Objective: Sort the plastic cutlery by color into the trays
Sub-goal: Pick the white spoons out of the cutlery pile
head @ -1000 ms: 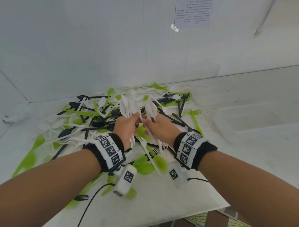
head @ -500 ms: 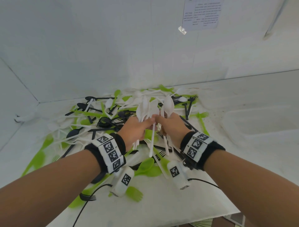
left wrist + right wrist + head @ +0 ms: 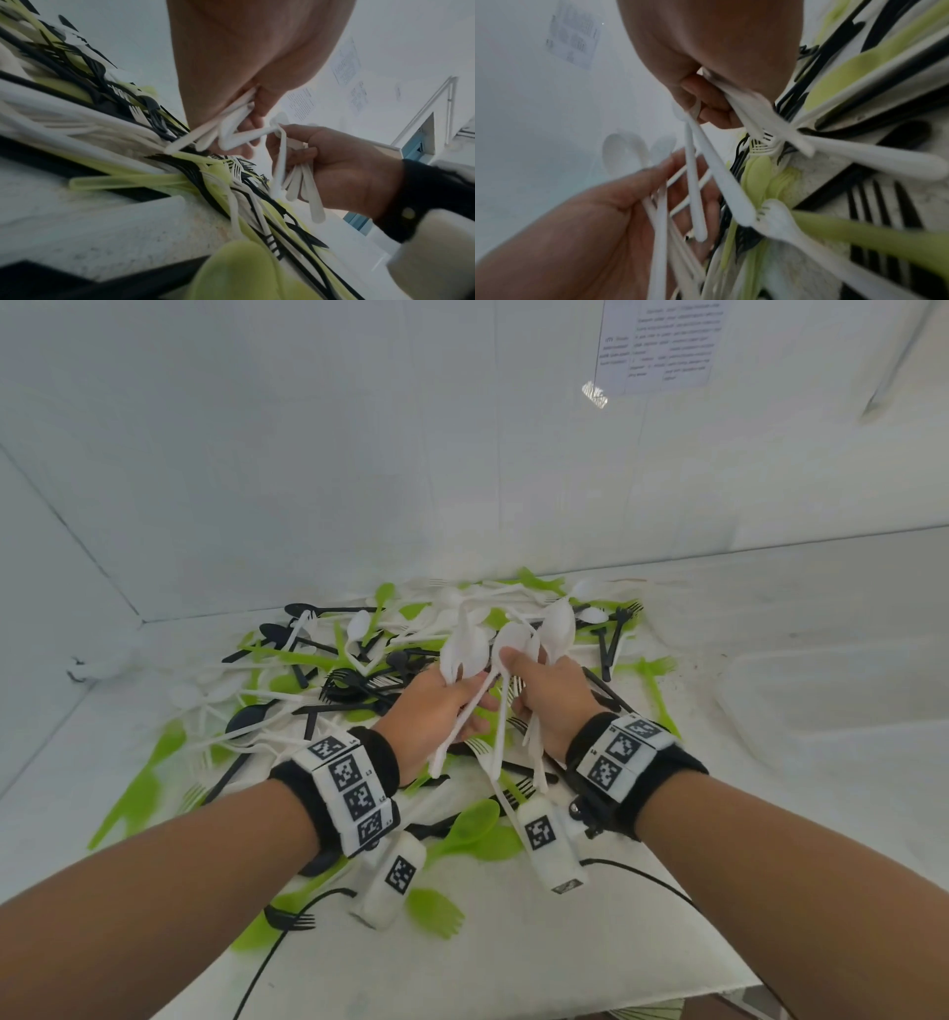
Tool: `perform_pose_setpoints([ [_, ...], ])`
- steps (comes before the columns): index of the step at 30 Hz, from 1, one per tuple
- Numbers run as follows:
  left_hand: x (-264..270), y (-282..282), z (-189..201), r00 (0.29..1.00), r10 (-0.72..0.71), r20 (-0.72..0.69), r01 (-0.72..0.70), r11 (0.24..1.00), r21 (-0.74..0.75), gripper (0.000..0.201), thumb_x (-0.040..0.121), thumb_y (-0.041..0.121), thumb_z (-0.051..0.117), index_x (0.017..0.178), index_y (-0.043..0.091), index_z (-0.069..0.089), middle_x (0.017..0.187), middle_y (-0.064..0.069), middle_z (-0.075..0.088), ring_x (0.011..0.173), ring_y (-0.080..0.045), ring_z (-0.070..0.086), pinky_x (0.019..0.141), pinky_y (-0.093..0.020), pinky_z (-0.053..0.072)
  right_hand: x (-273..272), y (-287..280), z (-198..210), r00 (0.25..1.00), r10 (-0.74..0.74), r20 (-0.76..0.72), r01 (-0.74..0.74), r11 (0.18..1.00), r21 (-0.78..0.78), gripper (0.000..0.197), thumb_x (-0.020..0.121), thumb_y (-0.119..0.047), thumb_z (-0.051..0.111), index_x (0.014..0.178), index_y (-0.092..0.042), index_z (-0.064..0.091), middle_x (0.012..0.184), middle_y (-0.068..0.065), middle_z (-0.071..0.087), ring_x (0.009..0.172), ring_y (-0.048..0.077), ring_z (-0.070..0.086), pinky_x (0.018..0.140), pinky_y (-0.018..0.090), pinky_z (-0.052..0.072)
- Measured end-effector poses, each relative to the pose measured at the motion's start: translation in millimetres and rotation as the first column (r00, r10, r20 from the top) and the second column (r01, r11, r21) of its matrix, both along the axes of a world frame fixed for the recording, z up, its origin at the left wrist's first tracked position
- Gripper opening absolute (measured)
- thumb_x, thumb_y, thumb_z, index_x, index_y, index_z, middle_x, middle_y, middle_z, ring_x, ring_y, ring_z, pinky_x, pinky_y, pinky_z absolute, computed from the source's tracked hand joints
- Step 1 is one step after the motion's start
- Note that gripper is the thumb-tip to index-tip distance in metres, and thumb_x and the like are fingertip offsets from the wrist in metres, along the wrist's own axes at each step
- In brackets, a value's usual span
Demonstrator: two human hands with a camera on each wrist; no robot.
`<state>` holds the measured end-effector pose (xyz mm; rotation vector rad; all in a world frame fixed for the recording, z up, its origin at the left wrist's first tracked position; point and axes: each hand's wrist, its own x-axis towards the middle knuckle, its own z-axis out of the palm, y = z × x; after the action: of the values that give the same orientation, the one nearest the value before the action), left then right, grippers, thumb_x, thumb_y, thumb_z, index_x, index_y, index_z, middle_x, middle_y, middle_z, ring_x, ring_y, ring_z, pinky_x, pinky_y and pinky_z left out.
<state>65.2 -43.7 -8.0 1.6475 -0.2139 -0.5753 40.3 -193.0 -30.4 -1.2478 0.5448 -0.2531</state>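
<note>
A mixed pile of white, black and green plastic cutlery (image 3: 369, 670) covers the white table. Just above it my left hand (image 3: 436, 706) grips a bunch of white spoons (image 3: 462, 649), bowls up and handles hanging below. Close beside it my right hand (image 3: 549, 695) grips more white spoons (image 3: 557, 626) the same way. The two hands almost touch. In the left wrist view the right hand (image 3: 334, 162) holds several white handles (image 3: 303, 182). The right wrist view shows my left hand (image 3: 628, 203) curled round white handles (image 3: 693, 192).
A clear plastic tray (image 3: 832, 706) sits on the table at the right. Green spoons (image 3: 467, 824) and a black fork (image 3: 287, 916) lie near the front edge under my wrists. White walls close the back and left. A paper sheet (image 3: 662, 341) hangs on the back wall.
Both hands have risen a little above the pile with their white spoons and drawn closer together; the right hand's spoons stand higher than before.
</note>
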Motion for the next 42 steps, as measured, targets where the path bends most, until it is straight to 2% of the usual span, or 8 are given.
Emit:
perform_pose_setpoints([
  [2,2,5,-3,0.999,0.046,0.015,-0.046,0.999,0.005,0.022,0.106,0.025,0.053,0.118,0.010,0.065,0.096,-0.014,0.070,0.072,-0.022,0.067,0.074,-0.036,0.060,3,-9,0,0.994,-0.100,-0.042,0.102,0.994,0.050,0.016,0.091,-0.023,0.074,0.093,-0.011,0.064,0.082,0.008,0.059,0.056,0.015,0.050,0.050,0.026,0.043],
  [8,6,6,0,0.995,0.089,0.040,-0.093,0.990,0.106,0.009,0.104,0.021,0.038,0.112,0.020,0.043,0.069,0.000,0.032,0.045,-0.008,0.028,0.041,-0.022,0.022,2,-8,2,0.998,0.040,-0.038,-0.041,0.999,-0.010,0.020,0.089,-0.025,0.078,0.089,-0.012,0.063,0.063,-0.001,0.052,0.047,0.013,0.042,0.052,0.028,0.042],
  [18,8,10,3,0.980,0.027,0.199,-0.051,0.992,0.116,0.021,0.105,0.014,0.050,0.122,0.019,0.061,0.109,0.004,0.073,0.100,-0.010,0.065,0.082,-0.025,0.049,-4,5,-4,0.998,0.030,0.059,-0.036,0.994,0.105,0.023,0.088,-0.022,0.080,0.083,-0.013,0.059,0.059,-0.001,0.046,0.045,0.015,0.036,0.046,0.027,0.035],
  [29,7,8,-6,0.985,-0.082,0.154,0.037,0.960,0.276,0.021,0.106,0.014,0.042,0.119,0.008,0.057,0.085,-0.004,0.055,0.064,-0.010,0.047,0.061,-0.026,0.038,-2,-7,-1,0.999,-0.028,0.028,0.024,0.987,0.156,0.018,0.090,-0.024,0.075,0.089,-0.007,0.067,0.084,0.013,0.063,0.049,0.015,0.040,0.049,0.028,0.039],
  [35,3,3,-4,0.931,-0.323,0.172,0.244,0.898,0.365,0.019,0.099,0.023,0.047,0.112,0.023,0.061,0.085,-0.007,0.061,0.073,-0.018,0.049,0.072,-0.037,0.039,-6,11,-1,0.994,0.102,0.050,-0.108,0.985,0.136,0.022,0.092,-0.024,0.072,0.085,-0.006,0.063,0.069,0.013,0.058,0.064,0.031,0.051,0.067,0.045,0.047],
  [39,2,10,-1,0.936,-0.327,0.135,0.273,0.911,0.309,0.028,0.109,0.026,0.046,0.135,0.032,0.053,0.108,0.016,0.064,0.096,-0.004,0.059,0.096,-0.025,0.049,-7,-4,0,1.000,0.013,-0.023,-0.011,0.996,0.084,0.020,0.093,-0.024,0.073,0.080,-0.013,0.063,0.061,0.000,0.057,0.050,0.015,0.050,0.055,0.029,0.045],
  [40,3,12,-1,0.948,-0.290,0.130,0.249,0.932,0.264,0.032,0.108,0.028,0.046,0.140,0.034,0.048,0.108,0.016,0.061,0.092,-0.002,0.056,0.110,-0.031,0.033,-7,-8,0,1.000,-0.003,-0.024,0.005,0.996,0.084,0.017,0.093,-0.024,0.072,0.085,-0.011,0.065,0.067,0.002,0.059,0.051,0.013,0.052,0.055,0.027,0.048],
  [42,9,14,1,0.989,-0.148,0.019,0.143,0.979,0.146,0.041,0.105,0.041,0.051,0.143,0.035,0.038,0.088,0.007,0.055,0.067,-0.007,0.046,0.061,-0.022,0.043,-8,-14,1,1.000,-0.005,-0.016,0.006,0.994,0.105,0.017,0.093,-0.024,0.073,0.095,-0.009,0.066,0.077,0.006,0.059,0.054,0.013,0.053,0.055,0.026,0.050],
])
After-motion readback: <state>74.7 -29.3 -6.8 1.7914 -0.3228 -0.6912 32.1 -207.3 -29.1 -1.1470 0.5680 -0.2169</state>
